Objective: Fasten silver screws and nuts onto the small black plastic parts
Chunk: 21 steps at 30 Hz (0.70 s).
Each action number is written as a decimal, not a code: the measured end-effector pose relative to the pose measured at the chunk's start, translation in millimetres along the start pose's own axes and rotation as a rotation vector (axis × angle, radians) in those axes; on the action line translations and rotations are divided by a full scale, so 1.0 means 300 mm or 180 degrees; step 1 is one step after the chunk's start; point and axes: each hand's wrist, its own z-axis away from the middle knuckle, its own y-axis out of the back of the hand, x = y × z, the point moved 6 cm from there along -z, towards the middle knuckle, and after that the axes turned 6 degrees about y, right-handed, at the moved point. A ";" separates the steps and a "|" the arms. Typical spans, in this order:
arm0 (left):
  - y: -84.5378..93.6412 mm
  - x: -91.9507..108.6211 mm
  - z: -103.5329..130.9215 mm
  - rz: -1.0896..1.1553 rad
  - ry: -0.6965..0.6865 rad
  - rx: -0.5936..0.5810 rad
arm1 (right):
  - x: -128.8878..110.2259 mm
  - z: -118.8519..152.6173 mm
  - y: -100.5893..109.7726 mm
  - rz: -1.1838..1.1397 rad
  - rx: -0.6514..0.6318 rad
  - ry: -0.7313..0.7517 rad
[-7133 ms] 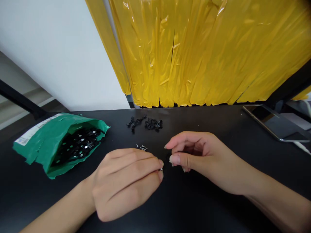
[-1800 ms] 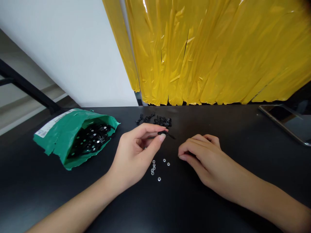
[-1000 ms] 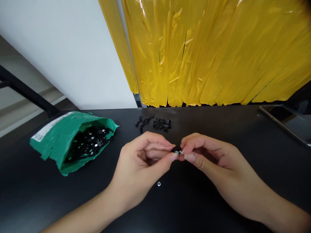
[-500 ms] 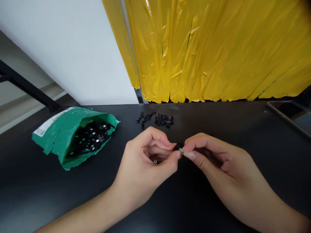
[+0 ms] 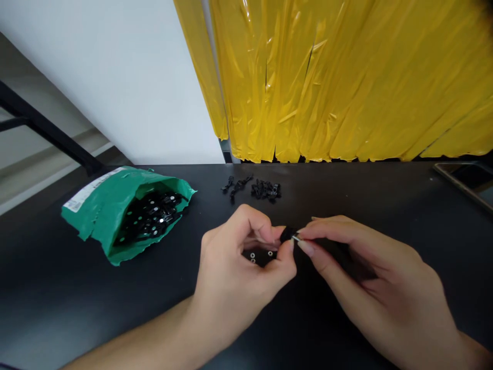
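Observation:
Between thumb and forefinger, my left hand (image 5: 246, 272) pinches a small black part (image 5: 287, 235) above the dark table. My right hand (image 5: 370, 267) pinches a thin silvery metal piece (image 5: 296, 238), whose end meets the black part. Fingertips of both hands nearly touch and partly cover the two pieces. Small metal rings (image 5: 270, 253) lie on the table, seen through the loop of my left hand's fingers. Beyond the hands are a pile of small black parts (image 5: 265, 190) and a looser group of black parts (image 5: 238, 187).
A torn green bag (image 5: 108, 205) full of black pieces with round silvery spots lies open at the left. A flat device with a metallic edge (image 5: 462, 187) is at the far right. Yellow plastic sheeting (image 5: 327, 82) and a white panel (image 5: 134, 77) stand behind the table (image 5: 154, 298).
The view has shifted slightly, so both hands sit a little farther right. My right hand has drawn back slightly, and more of the silvery piece and the rings shows.

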 end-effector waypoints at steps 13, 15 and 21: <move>0.006 0.058 0.034 -0.1169 -0.1258 0.0353 | 0.002 0.010 0.005 -0.0207 0.0320 -0.0606; 0.006 0.061 0.035 -0.1207 -0.1314 0.0346 | 0.002 0.010 0.005 -0.0238 0.0370 -0.0668; 0.009 0.073 0.036 -0.1235 -0.1363 0.0233 | 0.021 0.001 -0.013 -0.0439 0.0280 -0.1026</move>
